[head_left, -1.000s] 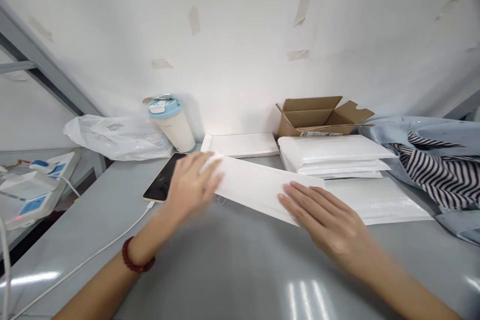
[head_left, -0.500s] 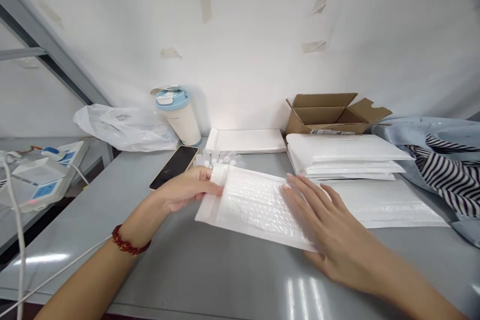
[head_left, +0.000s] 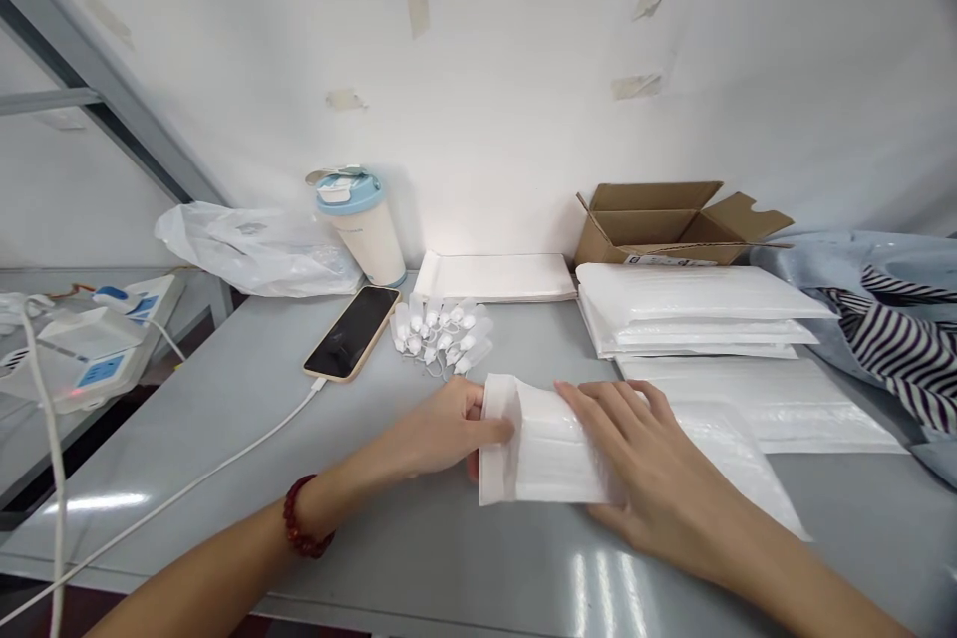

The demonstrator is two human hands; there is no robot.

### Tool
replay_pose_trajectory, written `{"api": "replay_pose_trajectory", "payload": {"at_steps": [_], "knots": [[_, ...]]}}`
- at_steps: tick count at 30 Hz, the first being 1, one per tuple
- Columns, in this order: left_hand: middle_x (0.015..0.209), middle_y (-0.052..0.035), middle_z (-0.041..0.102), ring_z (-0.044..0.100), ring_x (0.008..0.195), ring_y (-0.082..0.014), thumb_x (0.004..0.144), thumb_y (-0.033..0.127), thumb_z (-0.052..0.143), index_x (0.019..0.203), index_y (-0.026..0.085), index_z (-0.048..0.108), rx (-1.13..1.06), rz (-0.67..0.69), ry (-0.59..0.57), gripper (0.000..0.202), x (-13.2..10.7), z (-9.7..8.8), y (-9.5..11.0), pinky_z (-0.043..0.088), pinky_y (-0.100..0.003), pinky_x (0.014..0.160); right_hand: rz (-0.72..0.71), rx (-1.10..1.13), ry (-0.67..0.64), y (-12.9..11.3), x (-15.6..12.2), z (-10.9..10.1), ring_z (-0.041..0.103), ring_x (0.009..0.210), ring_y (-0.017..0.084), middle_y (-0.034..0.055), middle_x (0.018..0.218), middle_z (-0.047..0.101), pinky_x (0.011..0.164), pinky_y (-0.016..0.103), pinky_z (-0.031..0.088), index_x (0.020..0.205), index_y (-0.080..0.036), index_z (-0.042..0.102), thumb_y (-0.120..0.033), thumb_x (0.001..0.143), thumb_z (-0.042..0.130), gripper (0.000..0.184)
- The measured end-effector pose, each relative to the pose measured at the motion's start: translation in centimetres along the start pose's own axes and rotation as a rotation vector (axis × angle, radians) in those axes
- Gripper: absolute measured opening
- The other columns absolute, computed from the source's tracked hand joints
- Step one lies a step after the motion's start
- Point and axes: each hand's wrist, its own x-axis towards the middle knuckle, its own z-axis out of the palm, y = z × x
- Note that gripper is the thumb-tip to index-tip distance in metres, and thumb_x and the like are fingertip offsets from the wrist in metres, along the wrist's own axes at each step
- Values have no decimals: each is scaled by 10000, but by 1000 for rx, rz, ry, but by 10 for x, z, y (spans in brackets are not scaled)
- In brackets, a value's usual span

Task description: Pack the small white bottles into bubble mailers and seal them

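A white bubble mailer (head_left: 553, 449) lies across the front middle of the grey table, its narrow flap end towards the left. My left hand (head_left: 468, 434) pinches that flap end, thumb on top and fingers partly hidden behind it. Spread over the mailer's middle, the fingers of my right hand (head_left: 643, 459) hold it with the thumb at the near edge. The mailer's far end sticks out to the right beneath my right wrist. Just beyond my left hand sits a cluster of small clear-and-white tubes (head_left: 445, 329) with thin loops.
A phone (head_left: 351, 334) on a white cable lies left, near a tumbler (head_left: 366, 229) and plastic bag (head_left: 258, 249). Flat white mailers (head_left: 497, 277) lie by the wall. At right are stacked mailers (head_left: 695, 294), an open carton (head_left: 658, 229) and striped cloth (head_left: 897, 349).
Both hands hold the mailer. Its flap end has moved right and nearer to me, with my left hand following. The small tubes and the phone's cable end are now uncovered.
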Motion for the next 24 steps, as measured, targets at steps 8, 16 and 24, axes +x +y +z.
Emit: {"api": "replay_pose_trajectory", "payload": {"at_steps": [8, 16, 24], "knots": [[541, 18, 590, 539, 486, -135, 866, 414, 440, 737, 184, 590, 657, 104, 559, 303, -6, -27, 8, 371, -237, 491, 73, -35, 137, 21, 1, -1, 558, 959, 267, 111, 1067, 608, 793, 410, 440, 1188, -159, 467, -137, 724, 506, 466], [612, -43, 627, 567, 562, -188, 892, 272, 383, 895, 153, 641, 1153, -15, 649, 284, 2, -36, -5, 313, -267, 528, 84, -43, 101, 23, 0, 0, 562, 967, 276, 108, 1078, 613, 792, 430, 450, 1182, -164, 467, -149, 735, 501, 449], [459, 63, 377, 382, 443, -100, 844, 297, 452, 728, 186, 607, 818, 207, 726, 223, -12, -34, 8, 301, -226, 493, 143, -37, 62, 24, -1, 2, 531, 1011, 298, 137, 1116, 592, 817, 437, 460, 1285, -123, 396, -223, 723, 559, 594]]}}
